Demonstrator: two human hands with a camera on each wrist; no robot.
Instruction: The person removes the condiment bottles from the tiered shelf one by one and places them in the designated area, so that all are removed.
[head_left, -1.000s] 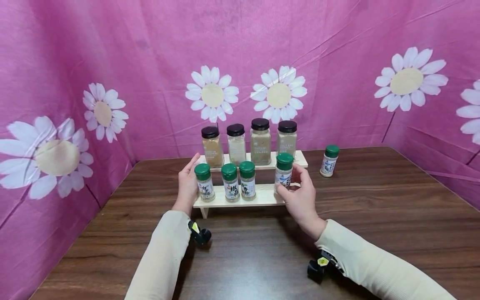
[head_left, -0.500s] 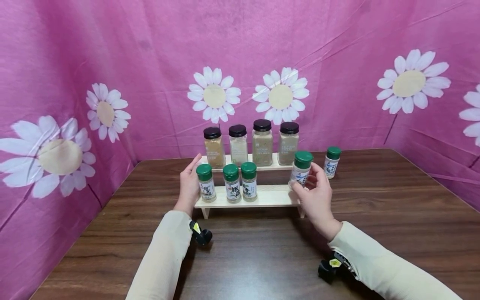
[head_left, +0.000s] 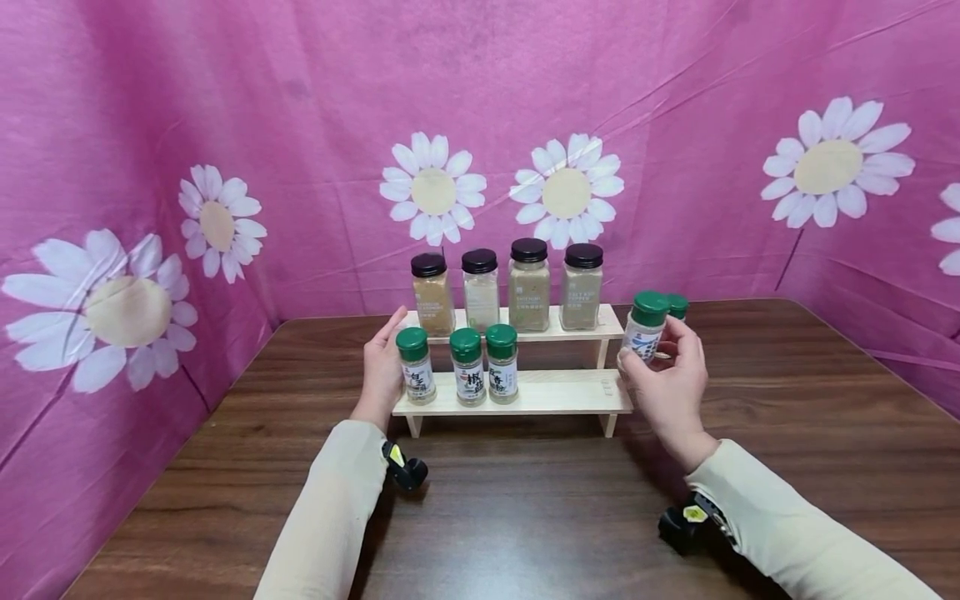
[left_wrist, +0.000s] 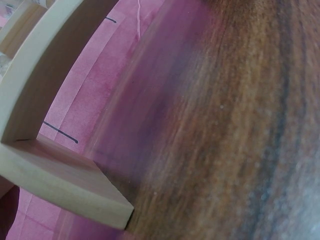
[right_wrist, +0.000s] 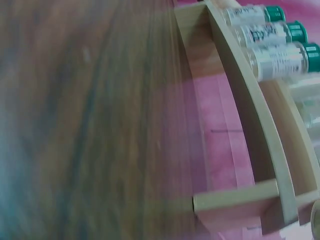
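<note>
My right hand (head_left: 671,387) pinches a small spice bottle (head_left: 642,337) with a green cap and a white-and-blue label, held slightly tilted off the right end of the two-tier wooden rack (head_left: 555,392). Behind it, mostly hidden, is another green-capped bottle (head_left: 678,307). My left hand (head_left: 381,375) rests against the rack's left end, one finger stretched along its side; the other fingers are largely hidden. On the lower tier stand three green-capped bottles (head_left: 469,379). The upper tier carries several taller jars (head_left: 528,287) with black lids. Both wrist views show the rack's ends.
The rack stands on a dark brown wooden table (head_left: 517,508). Pink cloth (head_left: 322,167) with large white daisies hangs behind and around the table. A small black camera (head_left: 407,468) is strapped at each wrist.
My right hand has lifted the green-capped bottle from the right part of the lower tier and carried it right, past the rack's end. The left hand stays at the rack's left end.
</note>
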